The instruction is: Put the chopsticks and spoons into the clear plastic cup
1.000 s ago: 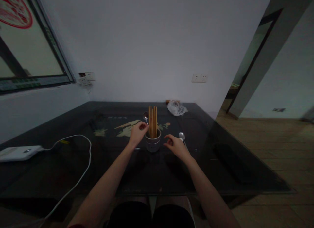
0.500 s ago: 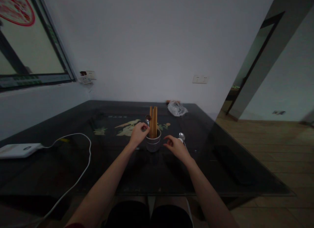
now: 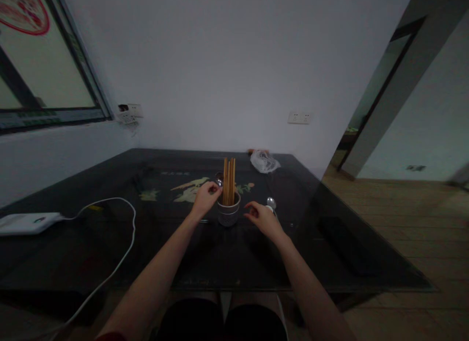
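Observation:
A small grey cup (image 3: pixel 228 214) stands mid-table with several wooden chopsticks (image 3: pixel 229 181) upright in it. My left hand (image 3: pixel 205 198) is closed in a pinch on the handle of a metal spoon (image 3: pixel 219 178), whose bowl shows just left of the chopsticks at the cup's rim. My right hand (image 3: pixel 264 219) rests to the right of the cup with its fingers loosely curled. It lies over the handle of a second spoon (image 3: pixel 271 202), whose bowl shows behind the knuckles. Whether the fingers grip that handle is hidden.
The dark glass table (image 3: pixel 110 243) carries a white device (image 3: pixel 25 223) with a white cable (image 3: pixel 124 248) at the left, and a crumpled plastic bag (image 3: pixel 264 161) at the far edge. Wall sockets sit behind. Wooden floor and a doorway lie to the right.
My left hand with the spoon has shifted slightly at the cup's rim. The right hand has stayed put.

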`<state>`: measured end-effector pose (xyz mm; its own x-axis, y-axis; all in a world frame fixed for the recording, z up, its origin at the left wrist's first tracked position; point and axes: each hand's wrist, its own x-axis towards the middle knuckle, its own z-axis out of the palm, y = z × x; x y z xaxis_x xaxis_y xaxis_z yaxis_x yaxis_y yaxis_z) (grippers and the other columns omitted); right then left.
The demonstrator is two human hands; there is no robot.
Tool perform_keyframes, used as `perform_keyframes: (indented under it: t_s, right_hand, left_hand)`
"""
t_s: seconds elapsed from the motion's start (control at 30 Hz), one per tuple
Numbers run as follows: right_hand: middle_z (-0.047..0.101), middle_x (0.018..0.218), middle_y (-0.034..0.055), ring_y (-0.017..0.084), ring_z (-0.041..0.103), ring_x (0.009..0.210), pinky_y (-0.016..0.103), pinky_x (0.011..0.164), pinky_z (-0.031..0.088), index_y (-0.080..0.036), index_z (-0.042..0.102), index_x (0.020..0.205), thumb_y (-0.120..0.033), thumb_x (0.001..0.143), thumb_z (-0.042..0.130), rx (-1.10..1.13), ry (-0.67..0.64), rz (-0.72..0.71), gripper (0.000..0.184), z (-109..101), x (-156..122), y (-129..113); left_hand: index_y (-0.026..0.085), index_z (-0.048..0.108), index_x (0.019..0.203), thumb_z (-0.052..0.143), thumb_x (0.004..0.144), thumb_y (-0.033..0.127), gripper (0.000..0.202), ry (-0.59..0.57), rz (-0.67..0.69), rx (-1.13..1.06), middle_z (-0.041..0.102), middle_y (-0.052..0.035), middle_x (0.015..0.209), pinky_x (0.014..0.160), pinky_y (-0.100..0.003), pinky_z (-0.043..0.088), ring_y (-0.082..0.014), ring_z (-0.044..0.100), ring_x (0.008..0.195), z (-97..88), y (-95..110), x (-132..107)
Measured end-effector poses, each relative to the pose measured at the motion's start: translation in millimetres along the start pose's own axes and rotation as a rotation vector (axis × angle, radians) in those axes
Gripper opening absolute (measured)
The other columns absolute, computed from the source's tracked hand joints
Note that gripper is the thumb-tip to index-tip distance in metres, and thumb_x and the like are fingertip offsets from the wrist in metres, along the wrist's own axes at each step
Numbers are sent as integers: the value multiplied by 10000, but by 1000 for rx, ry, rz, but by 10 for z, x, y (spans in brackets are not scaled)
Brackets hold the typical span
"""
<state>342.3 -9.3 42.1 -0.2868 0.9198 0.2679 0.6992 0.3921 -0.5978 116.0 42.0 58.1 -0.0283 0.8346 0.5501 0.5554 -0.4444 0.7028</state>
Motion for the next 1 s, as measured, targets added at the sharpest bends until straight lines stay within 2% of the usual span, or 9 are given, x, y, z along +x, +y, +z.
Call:
perform_keyframes:
  t_s: [0.3, 0.5, 0.7, 0.83, 1.0]
  right_hand:
    - [614, 690, -6, 135, 564, 653, 236, 589, 358, -193, 637, 954, -249, 785, 618, -11, 7, 2, 179, -10, -1, -5]
    - [618, 693, -4, 134, 566, 647, 235, 582, 356, -192, 635, 947, -269, 804, 600, -7, 15, -3, 166, -2, -3, 13]
    - [624, 706, 2, 139, 567, 660, 236, 594, 363, -193, 637, 944, -274, 805, 599, -2, 10, -2, 166, 12, 9, 33]
    - [626, 708, 3, 139, 571, 666, 235, 599, 366, -195, 642, 942, -271, 812, 587, 1, 20, -1, 160, -1, 4, 6]
    - [624, 685, 2, 137, 570, 649, 234, 595, 370, -188, 650, 926, -256, 809, 588, -1, 23, 0, 148, -3, 2, -12]
  left_hand:
    - [167, 516, 604, 561, 752, 319, 216, 91, 0, -91, 469, 31, 580, 569, -229, 326, -112, 439, 582, -102, 72, 7]
    - [161, 515, 568, 584, 730, 340, 251, 72, -36, -116, 389, 48, 533, 523, -227, 272, -97, 366, 529, -88, 116, 0]
    - [156, 542, 585, 590, 728, 351, 246, 27, -79, -152, 398, 47, 535, 523, -229, 281, -98, 374, 528, -39, 105, -23]
    - [156, 557, 568, 602, 721, 319, 228, -13, -62, -83, 409, 43, 534, 531, -235, 287, -102, 383, 530, 5, 97, -42]
    - [168, 594, 578, 623, 723, 297, 196, -24, 19, 119, 453, 24, 566, 563, -248, 299, -125, 427, 583, 9, 47, -42]
